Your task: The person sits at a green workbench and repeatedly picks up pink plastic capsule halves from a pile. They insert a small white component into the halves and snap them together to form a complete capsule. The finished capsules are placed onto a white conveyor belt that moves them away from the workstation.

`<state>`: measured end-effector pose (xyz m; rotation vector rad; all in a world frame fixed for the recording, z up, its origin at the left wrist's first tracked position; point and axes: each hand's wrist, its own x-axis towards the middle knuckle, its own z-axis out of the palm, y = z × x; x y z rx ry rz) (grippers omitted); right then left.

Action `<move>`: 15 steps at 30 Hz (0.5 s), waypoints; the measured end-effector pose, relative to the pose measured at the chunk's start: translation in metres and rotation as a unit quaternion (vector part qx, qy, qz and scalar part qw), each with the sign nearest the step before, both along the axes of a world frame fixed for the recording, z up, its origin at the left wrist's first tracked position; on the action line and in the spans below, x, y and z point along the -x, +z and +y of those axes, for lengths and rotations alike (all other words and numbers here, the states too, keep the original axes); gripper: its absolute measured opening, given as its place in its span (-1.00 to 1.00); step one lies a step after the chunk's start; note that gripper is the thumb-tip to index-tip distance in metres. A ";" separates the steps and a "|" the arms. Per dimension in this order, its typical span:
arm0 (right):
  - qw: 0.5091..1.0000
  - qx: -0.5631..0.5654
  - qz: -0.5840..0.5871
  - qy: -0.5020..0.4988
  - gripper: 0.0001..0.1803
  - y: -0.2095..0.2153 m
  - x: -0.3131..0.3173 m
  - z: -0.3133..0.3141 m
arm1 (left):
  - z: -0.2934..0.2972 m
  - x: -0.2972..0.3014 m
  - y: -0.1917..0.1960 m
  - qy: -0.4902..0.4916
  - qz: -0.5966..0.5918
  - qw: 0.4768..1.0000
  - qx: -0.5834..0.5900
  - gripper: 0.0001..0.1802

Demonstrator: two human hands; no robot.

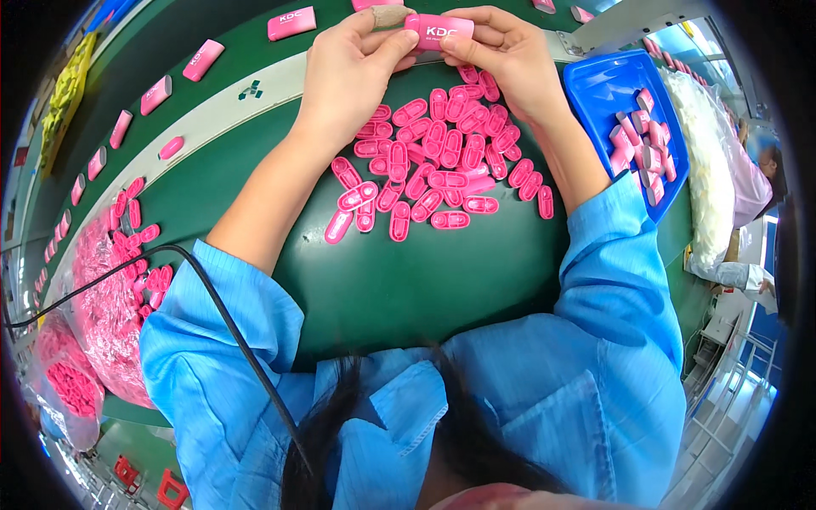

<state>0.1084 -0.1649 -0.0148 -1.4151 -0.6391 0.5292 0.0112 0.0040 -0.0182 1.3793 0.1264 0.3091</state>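
Both of my hands hold one pink oblong plastic case [439, 31] with white lettering, up near the far edge of the green table [425, 280]. My left hand [353, 72] pinches its left end, with a grey cap-like end showing there. My right hand [506, 51] grips its right end and top. Directly below the hands lies a heap of several small pink oval plastic shells [433, 161], spread on the green surface between my forearms.
A blue tray [608, 89] with several pink and grey pieces sits at right. More pink cases [204, 59] ride a dark conveyor belt at upper left. Clear bags of pink parts [106, 297] lie at left, a white bag [710, 170] at right. A black cable [221, 314] crosses my left sleeve.
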 end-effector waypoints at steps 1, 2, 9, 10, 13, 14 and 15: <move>1.000 -0.009 0.012 0.009 -0.75 0.000 -0.004 0.000 | 0.001 0.000 0.002 -0.001 0.007 1.000 0.010 -0.67; 0.999 -0.017 0.024 0.017 -0.75 0.000 -0.006 -0.001 | 0.002 -0.001 0.002 -0.013 0.009 1.000 0.018 -0.67; 1.000 -0.008 -0.015 0.016 -0.70 -0.001 -0.005 0.000 | 0.000 0.002 -0.001 -0.020 -0.005 1.000 -0.020 -0.68; 0.999 -0.002 -0.041 0.003 -0.67 -0.004 -0.007 -0.002 | 0.001 0.002 0.003 -0.021 -0.015 0.999 -0.029 -0.67; 0.998 0.001 -0.057 -0.013 -0.63 -0.008 -0.010 -0.004 | 0.003 0.000 0.004 -0.004 -0.046 0.988 -0.149 -0.66; 0.999 0.000 -0.052 -0.014 -0.63 -0.009 -0.011 -0.004 | 0.003 0.000 0.005 0.001 -0.048 0.990 -0.135 -0.66; 0.999 -0.010 -0.044 -0.006 -0.64 -0.009 -0.013 -0.004 | 0.002 0.000 0.005 0.005 -0.050 0.991 -0.121 -0.67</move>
